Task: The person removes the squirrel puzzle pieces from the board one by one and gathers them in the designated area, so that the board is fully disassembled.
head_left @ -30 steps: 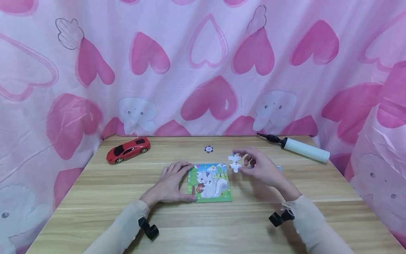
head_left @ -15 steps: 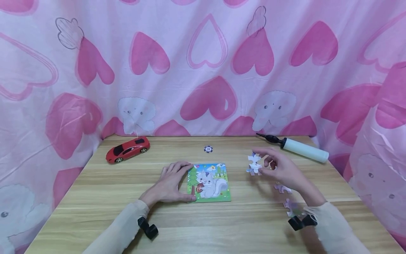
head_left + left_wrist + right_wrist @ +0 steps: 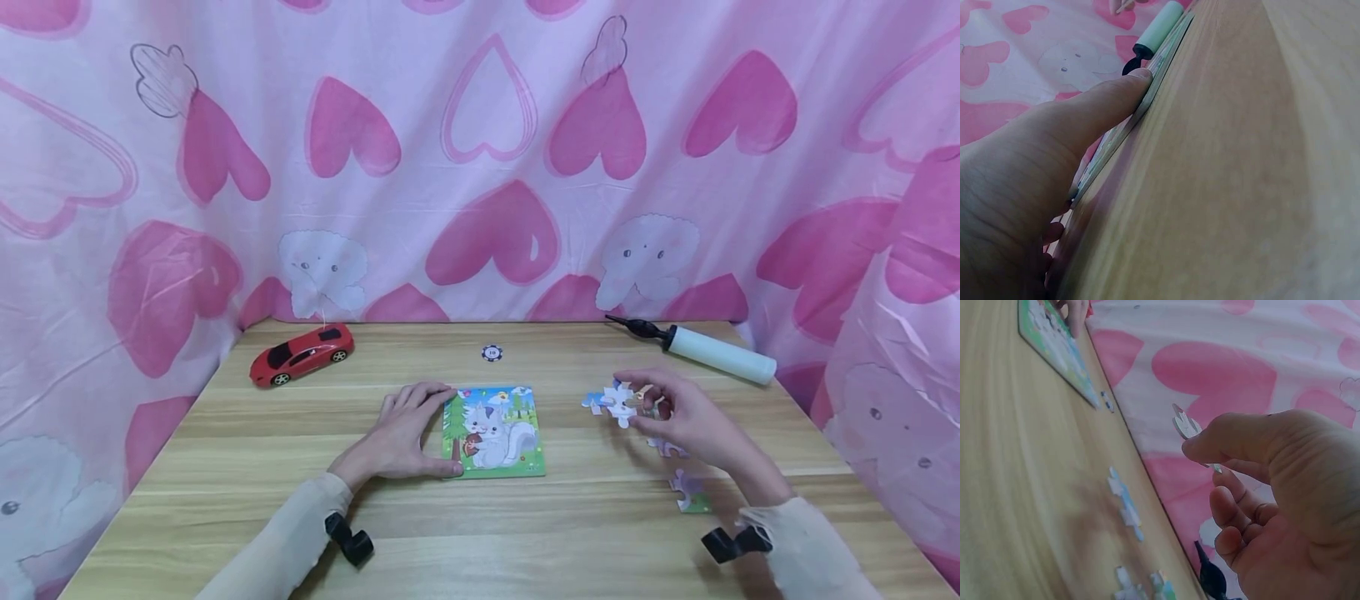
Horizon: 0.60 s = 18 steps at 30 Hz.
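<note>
My right hand [image 3: 678, 417] pinches a white jigsaw piece [image 3: 620, 402] between thumb and index finger, to the right of the squirrel puzzle board [image 3: 491, 433]. In the right wrist view, the piece [image 3: 1186, 427] appears nearly edge-on, raised over the table. A blue-and-white piece [image 3: 593, 403] lies just left of it in the head view. Under and near the right hand are a purple-and-white piece [image 3: 670, 448] and a purple-and-green piece [image 3: 692, 492]. My left hand [image 3: 401, 433] rests at the board's left side, straight thumb on the near corner, index fingertip at the far corner.
At the back left stands a red toy car [image 3: 302, 354]. A small round "10" chip [image 3: 492, 353] lies behind the board, and a pale hand pump [image 3: 708, 349] with a black nozzle lies at the back right. A pink heart-patterned curtain [image 3: 491, 242] borders the table.
My right hand has moved right, away from the board, still pinching the jigsaw piece, then dipped slightly nearer me. Loose pieces it had covered now show. My left hand stays in place.
</note>
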Each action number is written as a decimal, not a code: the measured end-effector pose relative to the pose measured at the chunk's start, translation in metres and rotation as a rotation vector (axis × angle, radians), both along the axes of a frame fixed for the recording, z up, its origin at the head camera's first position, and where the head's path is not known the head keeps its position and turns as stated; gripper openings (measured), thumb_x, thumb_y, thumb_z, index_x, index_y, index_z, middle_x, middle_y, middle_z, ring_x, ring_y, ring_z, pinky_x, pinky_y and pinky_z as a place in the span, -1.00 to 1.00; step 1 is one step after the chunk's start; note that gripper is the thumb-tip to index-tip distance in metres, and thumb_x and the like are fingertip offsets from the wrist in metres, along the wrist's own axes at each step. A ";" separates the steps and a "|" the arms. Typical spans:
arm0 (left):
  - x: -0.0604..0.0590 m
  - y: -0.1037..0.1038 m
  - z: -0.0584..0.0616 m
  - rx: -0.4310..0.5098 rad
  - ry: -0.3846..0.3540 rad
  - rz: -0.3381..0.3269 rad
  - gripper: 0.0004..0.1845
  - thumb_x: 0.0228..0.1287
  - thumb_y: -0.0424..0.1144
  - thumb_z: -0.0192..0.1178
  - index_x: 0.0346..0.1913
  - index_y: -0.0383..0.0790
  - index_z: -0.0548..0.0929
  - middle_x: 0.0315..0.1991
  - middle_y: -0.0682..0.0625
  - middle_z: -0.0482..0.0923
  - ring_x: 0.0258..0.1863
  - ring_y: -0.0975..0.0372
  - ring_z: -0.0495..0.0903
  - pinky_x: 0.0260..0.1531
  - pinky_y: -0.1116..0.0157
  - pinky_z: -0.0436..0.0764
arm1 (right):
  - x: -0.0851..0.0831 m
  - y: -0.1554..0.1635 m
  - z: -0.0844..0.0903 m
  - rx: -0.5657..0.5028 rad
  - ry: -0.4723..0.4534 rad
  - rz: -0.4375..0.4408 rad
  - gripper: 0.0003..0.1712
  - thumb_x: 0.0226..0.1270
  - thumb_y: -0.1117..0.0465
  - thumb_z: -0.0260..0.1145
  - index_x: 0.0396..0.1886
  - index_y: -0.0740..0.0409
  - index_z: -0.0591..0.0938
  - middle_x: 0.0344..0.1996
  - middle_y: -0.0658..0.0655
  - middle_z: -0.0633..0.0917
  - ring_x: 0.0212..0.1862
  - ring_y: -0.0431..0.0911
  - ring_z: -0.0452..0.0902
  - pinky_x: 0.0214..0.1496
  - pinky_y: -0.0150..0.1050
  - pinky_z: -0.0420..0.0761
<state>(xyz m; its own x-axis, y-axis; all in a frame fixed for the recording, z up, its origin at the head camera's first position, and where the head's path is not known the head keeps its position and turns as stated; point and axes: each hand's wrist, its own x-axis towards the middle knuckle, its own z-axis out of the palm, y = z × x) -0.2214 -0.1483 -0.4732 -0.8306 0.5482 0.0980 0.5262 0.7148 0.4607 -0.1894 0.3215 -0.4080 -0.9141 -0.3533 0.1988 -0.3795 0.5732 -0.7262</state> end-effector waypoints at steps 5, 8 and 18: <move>0.000 0.000 0.000 -0.003 0.005 0.001 0.32 0.02 0.56 0.53 0.75 -0.07 0.33 0.67 -0.05 0.25 0.62 -0.05 0.21 0.39 -0.17 0.27 | 0.003 0.003 -0.008 0.029 -0.033 0.003 -0.30 0.34 0.33 0.65 0.46 0.11 0.67 -0.12 0.18 0.62 -0.25 -0.02 0.48 -0.29 -0.32 0.52; 0.000 0.000 0.001 -0.005 0.004 0.005 0.32 0.02 0.56 0.53 0.75 -0.06 0.33 0.67 -0.05 0.25 0.63 -0.05 0.21 0.38 -0.16 0.27 | 0.004 0.005 -0.013 0.047 -0.079 0.012 -0.30 0.33 0.30 0.66 0.46 0.09 0.67 -0.10 0.13 0.63 -0.20 -0.03 0.49 -0.25 -0.31 0.55; 0.000 0.000 0.000 -0.009 -0.001 0.005 0.31 0.03 0.57 0.52 0.75 -0.06 0.33 0.68 -0.04 0.24 0.62 -0.04 0.22 0.38 -0.16 0.28 | 0.002 0.006 -0.028 0.087 -0.226 0.066 -0.32 0.33 0.24 0.65 0.44 0.05 0.69 -0.02 0.13 0.65 -0.07 0.01 0.49 -0.10 -0.30 0.58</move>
